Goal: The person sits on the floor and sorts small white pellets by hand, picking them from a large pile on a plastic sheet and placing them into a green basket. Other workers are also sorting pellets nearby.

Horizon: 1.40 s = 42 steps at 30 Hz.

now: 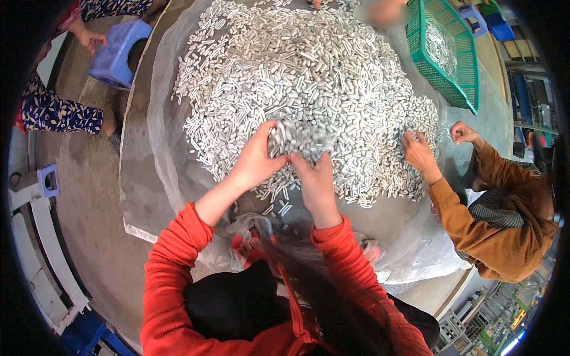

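Note:
A big heap of small silvery-white cylindrical pieces (297, 65) lies on a clear plastic sheet (163, 118) spread over a low round table. My left hand (256, 159) and my right hand (316, 178), in red sleeves, are cupped together around a bunch of these pieces (295, 137) at the heap's near edge. A red-tinted plastic bag (252, 237) sits just below my wrists, by my lap.
To the right a person in a brown top has a hand (418, 151) in the pieces. A green plastic basket (454, 53) holding some pieces stands at the far right. A blue stool (119, 53) and a person in patterned trousers (50, 110) are at the left.

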Motion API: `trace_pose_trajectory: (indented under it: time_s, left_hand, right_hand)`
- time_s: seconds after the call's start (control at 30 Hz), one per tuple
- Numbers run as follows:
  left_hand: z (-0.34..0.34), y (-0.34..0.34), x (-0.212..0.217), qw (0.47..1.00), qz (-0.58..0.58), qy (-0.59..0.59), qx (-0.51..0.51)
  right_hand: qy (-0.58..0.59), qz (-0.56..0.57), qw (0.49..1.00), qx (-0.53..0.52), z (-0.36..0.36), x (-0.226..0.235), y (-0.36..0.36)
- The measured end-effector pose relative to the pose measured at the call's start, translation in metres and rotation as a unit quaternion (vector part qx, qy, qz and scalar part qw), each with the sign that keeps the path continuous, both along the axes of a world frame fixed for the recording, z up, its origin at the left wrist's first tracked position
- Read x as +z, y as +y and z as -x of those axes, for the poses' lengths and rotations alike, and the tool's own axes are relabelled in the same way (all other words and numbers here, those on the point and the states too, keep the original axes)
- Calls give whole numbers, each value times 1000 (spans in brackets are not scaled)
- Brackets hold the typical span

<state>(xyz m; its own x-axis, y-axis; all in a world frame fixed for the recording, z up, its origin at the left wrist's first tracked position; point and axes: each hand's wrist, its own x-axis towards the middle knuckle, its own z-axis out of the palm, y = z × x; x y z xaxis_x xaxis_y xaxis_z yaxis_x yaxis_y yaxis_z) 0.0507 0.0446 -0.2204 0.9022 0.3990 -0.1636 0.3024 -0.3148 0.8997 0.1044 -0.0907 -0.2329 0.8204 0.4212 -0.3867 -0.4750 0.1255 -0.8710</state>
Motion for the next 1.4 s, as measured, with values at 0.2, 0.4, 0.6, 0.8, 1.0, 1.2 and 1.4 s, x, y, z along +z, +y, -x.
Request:
trace_pose_trajectory:
  time_s: [0.2,0.4,0.6,0.8,1.0,1.2,1.4]
  left_hand:
    - [-24,29,48,981,-162,-50,-89]
    - [13,51,38,994,-104,-1,-13]
    - [-8,42,17,988,-147,-22,30]
    - [-11,13,-14,973,-231,-5,-12]
    - [15,47,-12,989,131,4,63]
    - [-12,72,-13,989,117,34,87]
    - [-26,45,-30,974,-214,-57,49]
  right_hand:
    - [-294,235,916,141,-59,55,-2]
    - [-367,296,875,110,-77,46,-33]
    - [-418,344,826,157,-60,39,6]
    - [-494,386,758,179,-49,16,20]
    - [-294,248,916,117,-56,6,-4]
    - [-171,19,985,20,-74,20,22]
    - [-577,338,727,154,-95,23,53]
